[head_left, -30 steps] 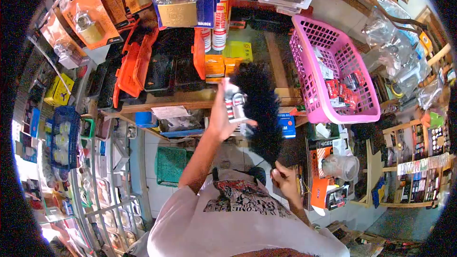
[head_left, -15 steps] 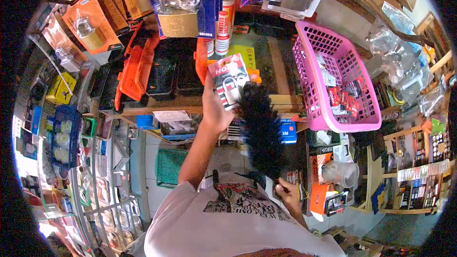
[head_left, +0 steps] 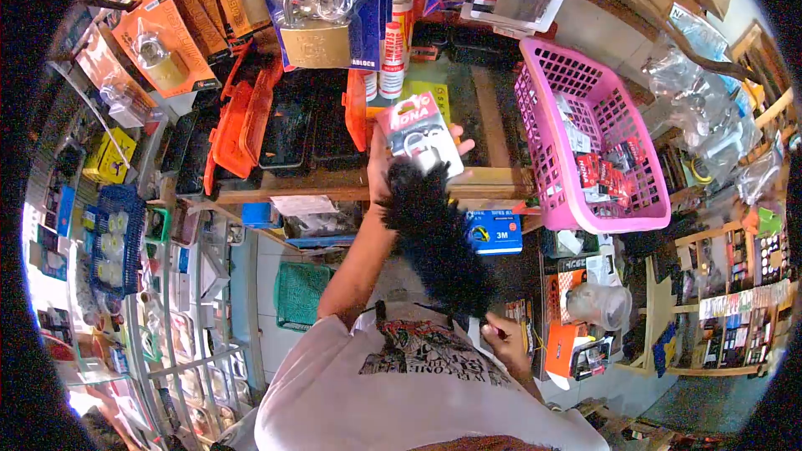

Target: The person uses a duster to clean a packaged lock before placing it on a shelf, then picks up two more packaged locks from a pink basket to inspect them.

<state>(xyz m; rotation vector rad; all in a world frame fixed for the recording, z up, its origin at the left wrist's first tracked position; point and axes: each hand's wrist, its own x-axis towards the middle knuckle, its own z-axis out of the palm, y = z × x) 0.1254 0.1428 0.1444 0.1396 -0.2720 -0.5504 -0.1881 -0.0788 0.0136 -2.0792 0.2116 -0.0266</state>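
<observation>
A carded padlock pack (head_left: 423, 135) with a red-and-white HONA label rests in my left hand (head_left: 380, 169). The palm is behind the card, and fingertips show past its right edge. My right hand (head_left: 507, 342) is closed round the handle end of a black feather duster (head_left: 439, 238), low in front of my shirt. The duster's fluffy tip overlaps the lower edge of the card and part of my left hand.
A pink basket (head_left: 595, 221) with small red packs stands at right. Carded padlocks (head_left: 316, 42) hang overhead. Orange cases (head_left: 242, 129) and white tubes (head_left: 391, 67) sit on the counter. Below are a blue 3M box (head_left: 494, 234) and a green basket (head_left: 301, 296).
The padlock pack has shifted slightly right and tilted in my left hand, whose fingertips now show beyond it. The duster's tip has swung left onto the card's lower edge.
</observation>
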